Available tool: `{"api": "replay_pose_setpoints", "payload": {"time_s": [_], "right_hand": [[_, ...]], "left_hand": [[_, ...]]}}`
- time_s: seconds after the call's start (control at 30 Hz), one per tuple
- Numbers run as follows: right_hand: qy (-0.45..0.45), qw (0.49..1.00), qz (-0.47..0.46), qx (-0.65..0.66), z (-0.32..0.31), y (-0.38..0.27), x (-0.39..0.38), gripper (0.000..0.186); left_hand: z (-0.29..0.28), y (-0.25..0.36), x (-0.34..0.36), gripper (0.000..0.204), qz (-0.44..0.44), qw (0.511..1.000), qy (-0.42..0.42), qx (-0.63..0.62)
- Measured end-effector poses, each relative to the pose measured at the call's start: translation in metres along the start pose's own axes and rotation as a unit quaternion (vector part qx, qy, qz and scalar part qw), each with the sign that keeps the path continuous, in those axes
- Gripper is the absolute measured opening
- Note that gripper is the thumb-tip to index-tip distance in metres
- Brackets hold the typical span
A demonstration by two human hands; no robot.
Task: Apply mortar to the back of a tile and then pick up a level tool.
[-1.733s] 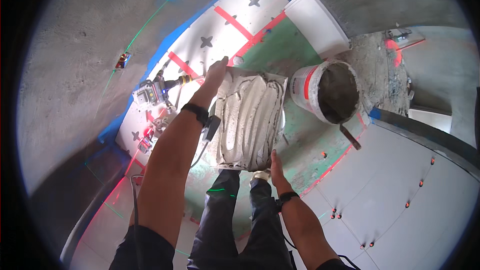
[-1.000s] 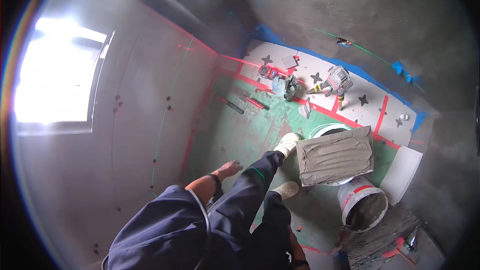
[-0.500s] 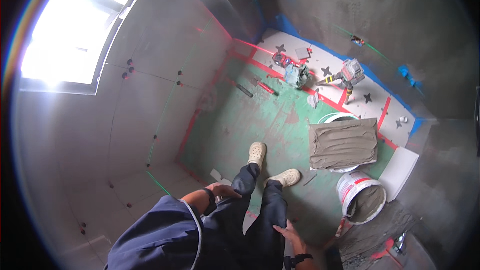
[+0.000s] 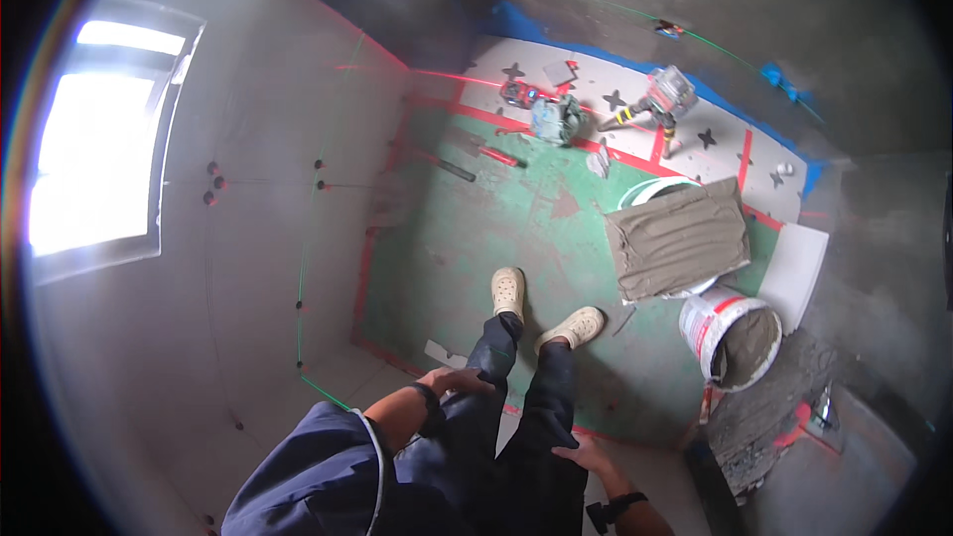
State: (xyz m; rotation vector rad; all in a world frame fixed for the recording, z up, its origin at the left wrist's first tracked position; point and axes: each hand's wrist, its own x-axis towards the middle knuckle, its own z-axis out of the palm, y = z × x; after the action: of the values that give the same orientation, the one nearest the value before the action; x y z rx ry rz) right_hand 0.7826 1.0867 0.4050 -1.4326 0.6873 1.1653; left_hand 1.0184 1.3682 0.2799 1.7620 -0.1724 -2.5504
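My left hand (image 4: 459, 380) lies flat on my dark trousers, near the left knee. My right hand (image 4: 584, 454) rests against the right trouser leg (image 4: 541, 417), thumb and fingers apart, with nothing in it. To the right, a tile spread with ridged grey mortar (image 4: 678, 238) lies across a white bucket (image 4: 655, 189), hiding most of it. Beside that, a second white bucket (image 4: 740, 337) leans with its mouth showing grey mortar inside. My pale clogs (image 4: 507, 291) stand on the green floor (image 4: 447, 268).
A laser level on a tripod (image 4: 667, 94), a grey-green bag (image 4: 558, 121) and a red tool (image 4: 518, 92) sit by the far wall. Red-handled and black-handled tools (image 4: 501, 156) lie on the floor. A white tile (image 4: 794, 276) leans at right; the tiled wall (image 4: 258, 238) carries black spacers.
My view has turned, so the scene sits differently in the picture. Both hands remain on my legs, and the mortar-covered tile and buckets appear unmoved.
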Motion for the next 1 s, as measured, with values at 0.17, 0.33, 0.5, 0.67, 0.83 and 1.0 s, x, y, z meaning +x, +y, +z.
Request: {"api": "replay_pose_setpoints", "payload": {"time_s": [0.17, 0.33, 0.5, 0.67, 0.83, 1.0], "right_hand": [[-0.05, 0.998, -0.025, -0.003, 0.017, 0.014, 0.009, 0.07], [-0.005, 0.999, 0.033, -0.042, 0.017, -0.014, -0.004, 0.066], [-0.086, 0.996, -0.008, 0.003, 0.022, 0.008, 0.009, 0.068], [0.053, 0.989, -0.093, 0.106, 0.05, 0.035, 0.03, 0.071], [-0.054, 0.998, -0.034, -0.024, 0.022, 0.035, 0.015, 0.078], [0.041, 0.998, -0.033, -0.02, 0.043, 0.023, 0.026, 0.082]], "left_hand": [[-0.01, -0.023, -0.001, 0.089, 0.012, 1.0, 0.018, -0.002], [0.004, -0.026, 0.02, 0.087, 0.01, 0.998, 0.06, -0.028], [0.016, -0.06, 0.023, 0.084, 0.029, 0.996, 0.078, -0.033], [-0.002, -0.053, 0.046, 0.082, 0.065, 0.995, 0.059, 0.049], [-0.005, -0.019, -0.012, 0.072, 0.133, 0.984, -0.003, -0.118], [-0.006, -0.029, 0.005, 0.076, 0.184, 0.978, 0.062, -0.073]]}}
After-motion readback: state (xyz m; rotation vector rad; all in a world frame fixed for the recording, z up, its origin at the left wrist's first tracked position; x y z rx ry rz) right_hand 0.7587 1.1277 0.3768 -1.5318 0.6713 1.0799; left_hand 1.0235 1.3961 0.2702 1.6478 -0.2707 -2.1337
